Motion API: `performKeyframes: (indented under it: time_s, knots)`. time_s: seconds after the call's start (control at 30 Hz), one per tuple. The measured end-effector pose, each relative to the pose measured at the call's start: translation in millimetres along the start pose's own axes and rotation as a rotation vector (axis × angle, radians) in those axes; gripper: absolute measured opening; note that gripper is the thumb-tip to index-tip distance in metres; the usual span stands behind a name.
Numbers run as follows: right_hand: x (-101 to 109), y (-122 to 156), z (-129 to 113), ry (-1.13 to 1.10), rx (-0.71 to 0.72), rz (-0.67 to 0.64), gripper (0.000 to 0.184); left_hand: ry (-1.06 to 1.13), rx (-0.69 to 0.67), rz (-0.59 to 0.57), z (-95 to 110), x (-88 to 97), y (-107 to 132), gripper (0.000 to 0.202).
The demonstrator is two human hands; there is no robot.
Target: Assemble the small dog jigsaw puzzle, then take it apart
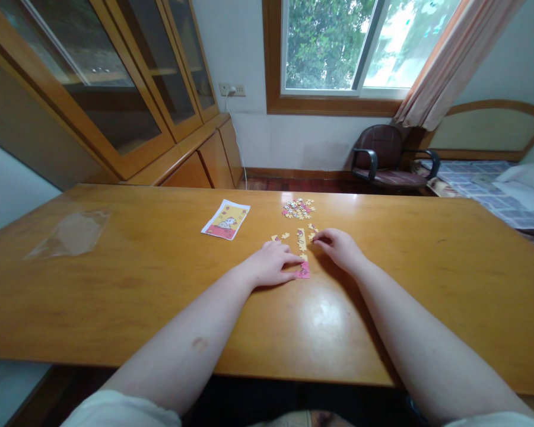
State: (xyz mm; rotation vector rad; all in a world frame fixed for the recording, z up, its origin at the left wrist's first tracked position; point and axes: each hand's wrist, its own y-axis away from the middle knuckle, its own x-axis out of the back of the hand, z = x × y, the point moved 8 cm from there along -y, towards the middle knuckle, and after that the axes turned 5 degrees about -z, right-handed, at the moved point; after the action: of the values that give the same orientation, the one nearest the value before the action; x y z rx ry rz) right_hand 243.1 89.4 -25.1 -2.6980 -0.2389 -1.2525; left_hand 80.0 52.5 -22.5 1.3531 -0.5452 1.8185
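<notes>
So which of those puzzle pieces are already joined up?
The narrow strip between the left hand and right hand, yellow with a pink end nearest the person. The pile beyond it lies loose.

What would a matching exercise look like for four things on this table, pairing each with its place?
Things:
1 picture card
2 loose pile of puzzle pieces
3 clear plastic bag
4 joined strip of pieces

Places:
A between the left hand and the right hand
B at the left end of the table
C just beyond the strip's far end
D between the bag and the pile

Pairs: 1-D, 2-C, 3-B, 4-A
</notes>
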Motion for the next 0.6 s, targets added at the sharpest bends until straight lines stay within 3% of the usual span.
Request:
performKeyframes:
  time_s: [0.13,0.6]
  knots:
    - [-15,1,-13,-0.085,0.132,-0.045,0.016,-0.019,-0.009,-0.002,1,-0.3,-1,0.042]
    - [-30,1,-17,-0.038,0.116,-0.142,0.019,-0.016,0.004,-0.008,0,-0.6,-1,0.042]
